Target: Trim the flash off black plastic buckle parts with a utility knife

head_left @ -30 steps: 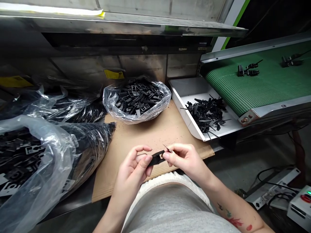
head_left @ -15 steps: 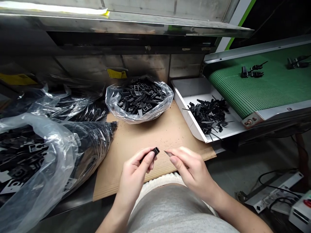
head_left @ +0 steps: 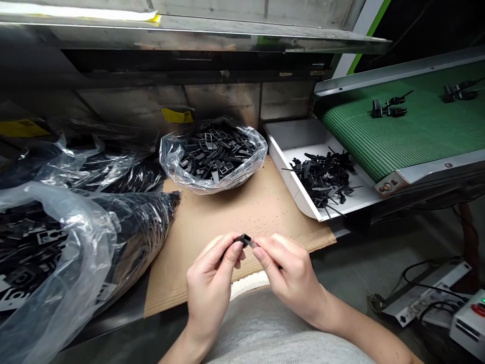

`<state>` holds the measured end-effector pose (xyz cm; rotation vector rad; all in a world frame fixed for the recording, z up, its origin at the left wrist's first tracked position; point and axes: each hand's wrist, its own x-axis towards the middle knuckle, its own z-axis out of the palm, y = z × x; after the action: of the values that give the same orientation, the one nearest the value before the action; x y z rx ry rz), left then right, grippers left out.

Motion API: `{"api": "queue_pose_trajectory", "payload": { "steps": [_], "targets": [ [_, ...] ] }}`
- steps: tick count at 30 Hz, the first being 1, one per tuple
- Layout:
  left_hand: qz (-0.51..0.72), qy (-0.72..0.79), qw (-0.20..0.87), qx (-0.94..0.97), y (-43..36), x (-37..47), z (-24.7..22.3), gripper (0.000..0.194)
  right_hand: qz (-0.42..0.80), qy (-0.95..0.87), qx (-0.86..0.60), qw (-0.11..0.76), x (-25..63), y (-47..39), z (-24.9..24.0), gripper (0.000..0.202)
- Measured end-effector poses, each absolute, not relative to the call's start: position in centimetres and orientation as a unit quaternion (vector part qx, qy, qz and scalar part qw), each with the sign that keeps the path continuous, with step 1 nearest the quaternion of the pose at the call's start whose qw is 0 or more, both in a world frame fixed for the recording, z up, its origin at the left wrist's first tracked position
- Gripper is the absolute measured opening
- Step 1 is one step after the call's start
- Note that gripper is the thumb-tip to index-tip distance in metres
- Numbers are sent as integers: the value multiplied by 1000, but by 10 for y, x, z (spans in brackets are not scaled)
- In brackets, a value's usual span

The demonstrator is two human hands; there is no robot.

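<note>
Between the thumb and fingers of my left hand [head_left: 214, 273] is a small black plastic part [head_left: 244, 238], its hollow end facing right. My right hand [head_left: 290, 270] pinches a small pointed blade [head_left: 252, 243], mostly hidden by the fingers, with its tip at the part's open end. Both hands are over the near edge of a cardboard sheet [head_left: 212, 222]. Beyond them stands a clear plastic bag [head_left: 214, 188] full of black parts. A white tray [head_left: 295, 189] at its right holds a heap of black pieces.
At the left lie large clear bags [head_left: 94, 227] of black parts. A green conveyor belt [head_left: 364, 136] at the right carries black assemblies [head_left: 390, 107]. A metal shelf [head_left: 212, 40] crosses the back. Cables and a power strip are low right.
My right hand has moved left, bringing the blade from a small gap away up to the end of the black part. The view has shifted slightly.
</note>
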<state>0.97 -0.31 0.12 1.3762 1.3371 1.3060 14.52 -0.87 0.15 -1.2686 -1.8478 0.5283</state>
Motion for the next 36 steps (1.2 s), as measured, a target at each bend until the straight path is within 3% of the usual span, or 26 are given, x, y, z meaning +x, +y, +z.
{"api": "queue_pose_trajectory", "payload": {
  "steps": [7,16,27,32,36],
  "targets": [
    [524,502,446,524,-4,7,0,11,225,-706,-529,414,158,0,-1,24],
    [497,525,396,566,0,11,4,9,183,-763,-484,386,151,-5,11,28],
    [519,506,418,547,-1,14,1,10,185,-728,-536,384,157,8,0,25],
    [527,483,518,469,2,13,-1,8,297,-710,-496,401,167,14,1,26],
    [498,450,602,432,7,9,-5,14,309,-727,-462,404,171,6,4,22]
  ]
}}
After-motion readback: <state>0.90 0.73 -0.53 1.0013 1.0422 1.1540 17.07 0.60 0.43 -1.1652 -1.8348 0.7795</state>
